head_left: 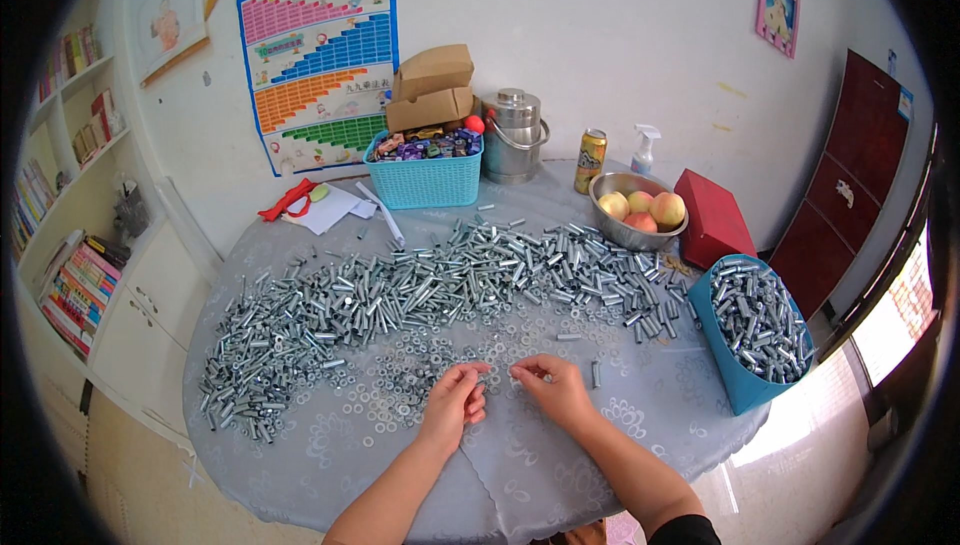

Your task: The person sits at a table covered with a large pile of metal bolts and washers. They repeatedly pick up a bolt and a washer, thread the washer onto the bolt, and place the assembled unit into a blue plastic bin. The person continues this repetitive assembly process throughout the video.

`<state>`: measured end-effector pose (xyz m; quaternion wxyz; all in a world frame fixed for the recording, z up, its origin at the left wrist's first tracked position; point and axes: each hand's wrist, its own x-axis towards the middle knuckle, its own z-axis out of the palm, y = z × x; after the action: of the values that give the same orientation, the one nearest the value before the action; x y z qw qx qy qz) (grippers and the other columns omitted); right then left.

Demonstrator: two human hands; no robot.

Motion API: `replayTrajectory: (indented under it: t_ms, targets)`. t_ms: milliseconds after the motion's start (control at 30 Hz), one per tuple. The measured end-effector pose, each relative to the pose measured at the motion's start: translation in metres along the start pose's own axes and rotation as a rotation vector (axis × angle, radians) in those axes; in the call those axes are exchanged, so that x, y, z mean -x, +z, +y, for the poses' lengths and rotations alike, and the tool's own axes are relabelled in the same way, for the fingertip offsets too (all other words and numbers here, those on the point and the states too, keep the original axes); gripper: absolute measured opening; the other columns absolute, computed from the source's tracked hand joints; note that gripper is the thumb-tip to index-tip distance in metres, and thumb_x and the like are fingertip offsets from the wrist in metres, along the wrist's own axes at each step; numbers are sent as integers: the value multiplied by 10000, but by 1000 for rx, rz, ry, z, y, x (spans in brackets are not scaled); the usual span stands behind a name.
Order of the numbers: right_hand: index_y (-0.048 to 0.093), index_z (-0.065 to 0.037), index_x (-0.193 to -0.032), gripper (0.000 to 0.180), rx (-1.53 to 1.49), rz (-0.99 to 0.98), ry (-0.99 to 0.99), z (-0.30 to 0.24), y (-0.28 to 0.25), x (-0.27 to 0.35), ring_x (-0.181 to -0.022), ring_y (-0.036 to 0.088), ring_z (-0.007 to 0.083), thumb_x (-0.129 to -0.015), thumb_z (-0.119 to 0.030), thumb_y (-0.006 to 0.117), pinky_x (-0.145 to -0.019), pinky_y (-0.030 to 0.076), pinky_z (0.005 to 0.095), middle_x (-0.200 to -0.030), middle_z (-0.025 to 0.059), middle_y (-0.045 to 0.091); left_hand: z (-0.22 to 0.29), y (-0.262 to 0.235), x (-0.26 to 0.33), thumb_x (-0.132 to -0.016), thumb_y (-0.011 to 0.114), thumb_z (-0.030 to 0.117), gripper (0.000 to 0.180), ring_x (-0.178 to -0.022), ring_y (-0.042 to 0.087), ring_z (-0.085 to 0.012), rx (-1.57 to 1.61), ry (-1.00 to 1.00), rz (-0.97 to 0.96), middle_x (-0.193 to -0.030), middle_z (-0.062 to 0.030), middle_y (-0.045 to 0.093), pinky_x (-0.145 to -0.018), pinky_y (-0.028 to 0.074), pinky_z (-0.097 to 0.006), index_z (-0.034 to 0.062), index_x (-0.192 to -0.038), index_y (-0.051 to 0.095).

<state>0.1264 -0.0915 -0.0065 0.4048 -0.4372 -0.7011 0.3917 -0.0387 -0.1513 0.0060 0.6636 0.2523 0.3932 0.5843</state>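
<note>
Over the near middle of the grey-covered table my left hand [456, 403] is closed, its thumb and fingertips pinched together. A short gap to its right, my right hand [556, 388] is also closed in a pinch. What either hand holds, if anything, is too small to make out. Just beyond and left of my left hand lies a loose pile of small metal washers and nuts [400, 380]. Behind both hands a broad heap of silver metal sleeves [430, 280] curves across the table. One lone metal sleeve [596, 374] stands apart, right of my right hand.
A blue bin [720, 345] full of metal sleeves stands at the right edge. Behind the heap are a turquoise basket [425, 183], a steel canister [513, 135], a yellow can [591, 160], a spray bottle [645, 150], a steel fruit bowl [625, 232] and a red box [712, 220].
</note>
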Motion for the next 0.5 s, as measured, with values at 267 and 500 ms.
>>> replayTrajectory:
  t_ms: [267, 500]
  targets:
    - [642, -11, -887, 132, -198, -71, -62, -10, 4, 4, -748, 555, 90, -782, -90, 655, -689, 451, 227, -831, 26, 639, 0, 4, 2, -925, 421, 164, 201, -536, 342, -62, 2, -29, -51, -673, 6, 385, -459, 291, -201, 40, -1059, 505]
    - [638, -34, -954, 190, -143, -109, -204, -16, 7, 4, -760, 580, 135, -773, -88, 657, -676, 466, 262, -882, 71, 637, 0, 2, 3, -926, 422, 172, 207, -531, 344, -62, 10, -35, -74, -674, 10, 387, -454, 290, -202, 44, -1074, 490]
